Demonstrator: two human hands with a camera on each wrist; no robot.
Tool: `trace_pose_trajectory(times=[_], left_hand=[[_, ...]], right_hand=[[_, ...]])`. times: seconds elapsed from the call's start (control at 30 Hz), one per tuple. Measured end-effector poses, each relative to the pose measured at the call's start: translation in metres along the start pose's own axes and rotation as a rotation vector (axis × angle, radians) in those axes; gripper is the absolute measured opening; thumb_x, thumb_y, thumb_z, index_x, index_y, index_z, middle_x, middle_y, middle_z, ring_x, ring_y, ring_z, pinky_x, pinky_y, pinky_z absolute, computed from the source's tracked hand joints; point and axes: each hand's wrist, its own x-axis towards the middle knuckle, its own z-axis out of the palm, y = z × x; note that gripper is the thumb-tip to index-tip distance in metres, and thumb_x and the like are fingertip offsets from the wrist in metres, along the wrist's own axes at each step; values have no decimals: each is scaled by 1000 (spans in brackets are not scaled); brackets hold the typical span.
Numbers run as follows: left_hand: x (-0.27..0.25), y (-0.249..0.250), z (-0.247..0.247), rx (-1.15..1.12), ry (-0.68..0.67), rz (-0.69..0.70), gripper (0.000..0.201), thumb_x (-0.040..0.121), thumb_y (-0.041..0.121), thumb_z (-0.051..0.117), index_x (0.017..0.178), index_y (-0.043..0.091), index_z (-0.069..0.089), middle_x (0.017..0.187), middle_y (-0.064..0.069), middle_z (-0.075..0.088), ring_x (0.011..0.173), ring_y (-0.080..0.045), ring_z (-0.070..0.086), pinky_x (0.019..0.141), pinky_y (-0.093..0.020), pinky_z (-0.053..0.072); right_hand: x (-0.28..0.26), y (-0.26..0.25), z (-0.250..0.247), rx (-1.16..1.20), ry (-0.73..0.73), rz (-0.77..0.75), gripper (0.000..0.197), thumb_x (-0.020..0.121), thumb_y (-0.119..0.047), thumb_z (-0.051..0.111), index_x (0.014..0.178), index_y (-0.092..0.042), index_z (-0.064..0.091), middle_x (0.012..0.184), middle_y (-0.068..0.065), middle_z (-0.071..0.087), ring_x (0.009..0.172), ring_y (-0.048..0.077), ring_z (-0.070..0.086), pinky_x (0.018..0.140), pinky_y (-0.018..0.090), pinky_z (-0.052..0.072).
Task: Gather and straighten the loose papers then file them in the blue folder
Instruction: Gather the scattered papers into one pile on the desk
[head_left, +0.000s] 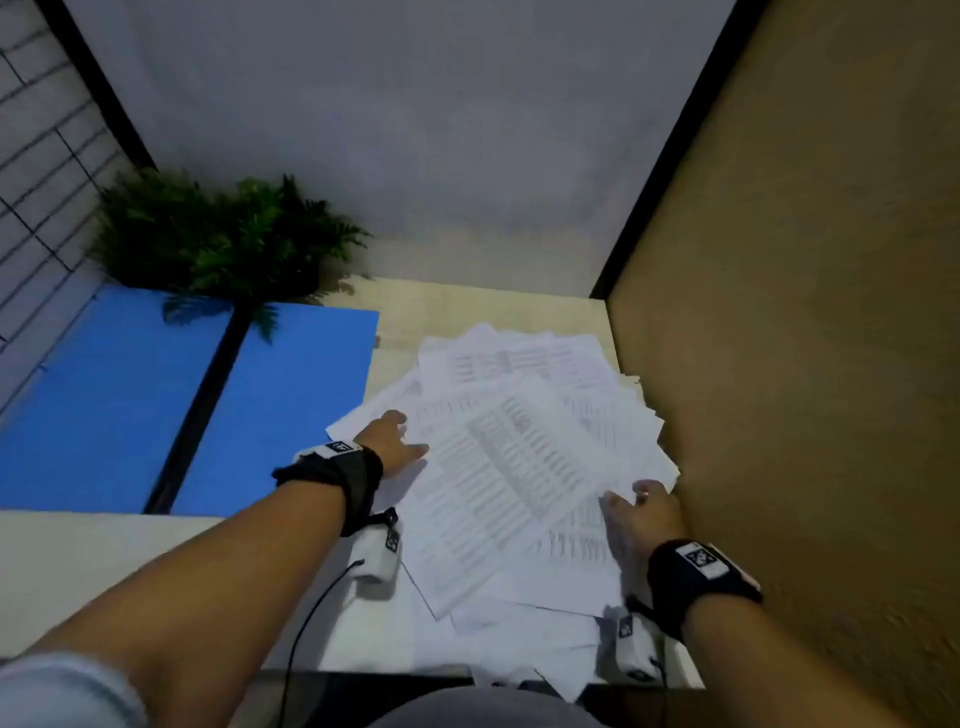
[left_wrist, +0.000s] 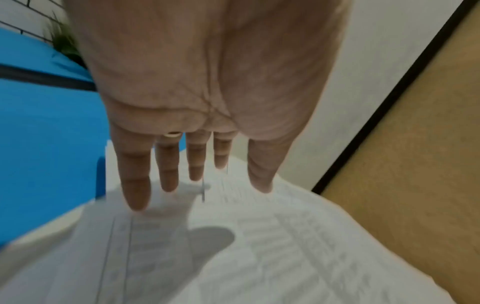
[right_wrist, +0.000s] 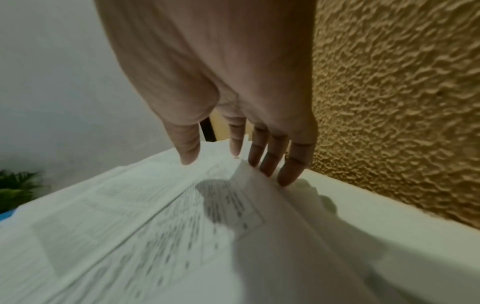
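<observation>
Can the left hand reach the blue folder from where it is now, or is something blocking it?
Probably yes. The left hand rests open on the loose papers, and the blue folder lies open just left of it, with nothing between them.

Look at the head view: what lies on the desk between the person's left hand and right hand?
The loose papers, fanned out and overlapping, fill the stretch between the left hand and the right hand; the head view shows it.

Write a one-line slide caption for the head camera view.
Both hands, left hand and right hand, reach onto scattered papers beside an open blue folder.
</observation>
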Motion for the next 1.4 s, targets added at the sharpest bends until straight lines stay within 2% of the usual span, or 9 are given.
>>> trace_pose_trajectory(times=[0.23, 0.33, 0.5, 0.6, 0.7, 0.87, 1.07, 1.23, 1.4], left_hand=[[-22, -1, 63, 93, -10, -133, 100, 85, 59, 64, 157, 17, 10, 161, -14, 29, 137, -38, 45, 104, -46, 45], [-32, 2, 83, 73, 92, -172, 98, 70, 65, 74, 141, 10, 36, 142, -16, 45, 127, -38, 48, 100, -47, 46], [-34, 7, 105, -258, 298, -320, 133, 55, 58, 88, 156, 14, 13, 146, -14, 33, 133, -38, 41, 109, -51, 41], [-28, 5, 111, -514, 219, -297, 122, 45, 67, 80, 146, 16, 34, 141, -10, 50, 125, -34, 54, 104, -49, 48], [-31, 5, 119, -460, 159, -261, 106, 53, 71, 71, 140, 16, 44, 135, -8, 59, 123, -33, 55, 103, -47, 49], [-45, 7, 119, -491, 236, -197, 30, 94, 9, 59, 121, -1, 50, 119, -19, 62, 111, -36, 61, 92, -34, 47], [-49, -21, 104, -485, 258, -165, 18, 99, 4, 50, 114, 0, 59, 101, -12, 61, 106, -33, 61, 81, -27, 41], [-48, -28, 101, -523, 208, -124, 18, 100, 5, 49, 90, 19, 50, 84, 4, 47, 96, -18, 44, 61, -13, 34], [-46, -34, 103, -505, 129, -139, 28, 99, 12, 54, 124, -1, 59, 112, -13, 62, 108, -28, 58, 100, -34, 43]], right_hand=[[-11, 1, 10, 50, -36, 37, 65, 95, -29, 59, 149, -10, 29, 146, 17, 46, 127, 36, 50, 107, 43, 43], [-8, 4, 12, 12, 32, 3, 40, 99, -19, 51, 136, -5, 44, 131, 18, 58, 116, 35, 57, 101, 40, 46], [-7, 3, 21, -173, -49, 3, 17, 101, -16, 46, 93, -6, 56, 118, 23, 56, 112, 37, 56, 87, 34, 42], [-7, 2, 32, -153, -116, -26, 22, 100, -11, 45, 78, -10, 48, 110, 20, 48, 95, 32, 54, 80, 27, 37], [-11, -1, 41, -53, -173, -66, 26, 101, -14, 45, 121, -3, 59, 134, 21, 50, 119, 35, 53, 93, 28, 39], [-18, -1, 50, 291, -187, -19, 22, 102, -25, 46, 115, -19, 62, 122, 11, 57, 114, 25, 54, 97, 32, 42], [-5, 3, 44, 664, -104, 148, 62, 79, -36, 74, 128, -43, 37, 135, -1, 48, 120, 19, 55, 108, 44, 41], [26, -28, 36, 787, -57, 211, 82, 76, -52, 76, 138, -10, 45, 123, 1, 63, 116, 18, 57, 105, 35, 41], [43, -51, 36, 568, 51, 288, 87, 71, -70, 67, 134, -12, 57, 128, 5, 61, 117, 29, 57, 109, 40, 41]])
